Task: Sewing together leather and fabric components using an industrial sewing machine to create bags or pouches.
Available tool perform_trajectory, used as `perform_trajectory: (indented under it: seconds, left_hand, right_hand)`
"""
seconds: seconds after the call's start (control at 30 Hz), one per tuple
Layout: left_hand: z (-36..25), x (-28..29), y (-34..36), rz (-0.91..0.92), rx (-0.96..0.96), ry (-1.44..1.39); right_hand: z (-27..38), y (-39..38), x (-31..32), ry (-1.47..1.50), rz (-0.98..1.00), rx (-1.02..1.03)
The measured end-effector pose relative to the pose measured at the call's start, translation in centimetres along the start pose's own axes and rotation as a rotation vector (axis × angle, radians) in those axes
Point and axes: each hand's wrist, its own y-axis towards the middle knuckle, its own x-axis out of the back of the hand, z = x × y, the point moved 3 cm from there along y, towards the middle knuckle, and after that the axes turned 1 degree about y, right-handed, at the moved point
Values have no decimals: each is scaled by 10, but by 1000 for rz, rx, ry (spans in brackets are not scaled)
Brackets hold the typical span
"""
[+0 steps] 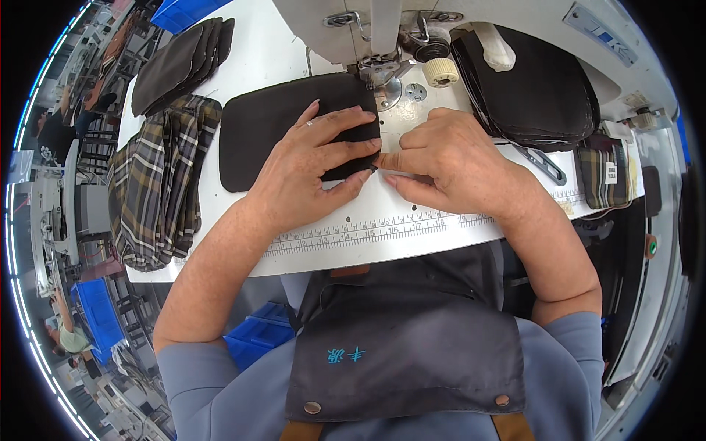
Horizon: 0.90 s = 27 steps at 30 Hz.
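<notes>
A black fabric panel (246, 140) with rounded corners lies on the white sewing table. Its right edge runs up to the presser foot and needle area (379, 73) of the sewing machine. My left hand (312, 158) rests flat on the panel, fingers spread toward that edge, a ring on one finger. From the other side, my right hand (448, 158) has its fingers curled in, with the index fingertip and thumb at the panel's lower right edge, close to my left thumb. The fingertips partly cover the bit of edge they grip.
Plaid fabric pieces (158, 184) and dark panels (184, 62) are piled at the left. Another black stack (540, 95) sits under the machine arm. Near it lie a grey cutter-like tool (543, 165) and a plaid piece with a white label (603, 173). A ruler strip (368, 234) follows the front edge.
</notes>
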Motion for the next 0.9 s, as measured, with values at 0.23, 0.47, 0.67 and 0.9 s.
perform_trajectory:
  seconds: [0.23,0.47,0.67,0.9]
  left_hand:
    - [10,1,13,-29,-8,50]
    - [14,2,14,-88,-46,104]
    - [17,5,16,-85,-102,-10]
    - [13,5,18,-58,-140,24]
  right_hand:
    - [-8,2,1,-51,25,-98]
    - [-8,2,-3,-143,-25,-47]
    - [-8,3,-3,-137,0,-41]
    - [-11,5,2,-58,-65,-43]
